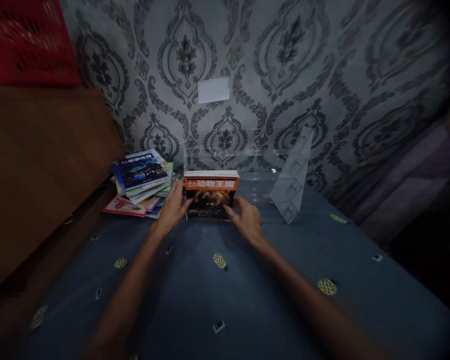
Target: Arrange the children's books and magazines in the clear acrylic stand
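Observation:
A book (212,197) with an orange and dark cover, a lion's face and white Chinese lettering stands upright in front of me. My left hand (173,206) grips its left edge, thumb on the front cover. On the right edge, my right hand (245,216) holds it the same way, its other fingers partly hidden behind. Pale page edges show along the top; whether several books stand together there I cannot tell. The book is at the left part of a clear acrylic rack (292,175) with stepped tiers.
A loose pile of books (142,175) lies left of the rack. A brown wooden cabinet (41,175) with a red basket (30,45) on it borders the left side. Patterned wallpaper (285,55) rises behind. Dark blue cloth (187,300) with pineapple prints covers the surface.

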`<state>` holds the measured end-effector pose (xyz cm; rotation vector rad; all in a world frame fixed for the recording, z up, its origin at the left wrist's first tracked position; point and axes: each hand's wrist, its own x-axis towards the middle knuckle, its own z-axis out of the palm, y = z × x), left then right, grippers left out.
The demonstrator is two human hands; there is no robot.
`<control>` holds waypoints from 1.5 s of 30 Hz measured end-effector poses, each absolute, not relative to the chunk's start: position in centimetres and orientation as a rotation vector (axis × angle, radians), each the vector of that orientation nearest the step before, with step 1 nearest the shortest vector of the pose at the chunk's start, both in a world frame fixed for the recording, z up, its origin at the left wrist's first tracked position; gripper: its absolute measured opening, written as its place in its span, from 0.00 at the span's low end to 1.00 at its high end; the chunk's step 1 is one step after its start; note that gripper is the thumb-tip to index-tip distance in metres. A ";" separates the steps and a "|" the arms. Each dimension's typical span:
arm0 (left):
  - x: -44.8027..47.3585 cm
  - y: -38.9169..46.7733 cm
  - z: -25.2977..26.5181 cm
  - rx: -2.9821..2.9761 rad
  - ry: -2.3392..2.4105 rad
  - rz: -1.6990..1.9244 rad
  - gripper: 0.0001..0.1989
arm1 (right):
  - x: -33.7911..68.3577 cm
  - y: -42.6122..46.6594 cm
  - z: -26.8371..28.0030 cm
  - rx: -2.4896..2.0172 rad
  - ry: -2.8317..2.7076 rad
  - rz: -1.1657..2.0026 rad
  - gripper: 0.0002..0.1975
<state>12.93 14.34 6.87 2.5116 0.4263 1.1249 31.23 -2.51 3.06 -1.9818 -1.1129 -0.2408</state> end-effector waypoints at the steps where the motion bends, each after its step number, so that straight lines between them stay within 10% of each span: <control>1: 12.8 14.4 6.8 2.530 0.416 1.105 0.34 | 31.3 -2.6 3.2 -2.003 -1.135 -0.230 0.12; 45: 12.0 14.8 7.0 2.573 0.540 0.929 0.39 | 32.5 -2.3 2.1 -1.921 -1.139 -0.223 0.16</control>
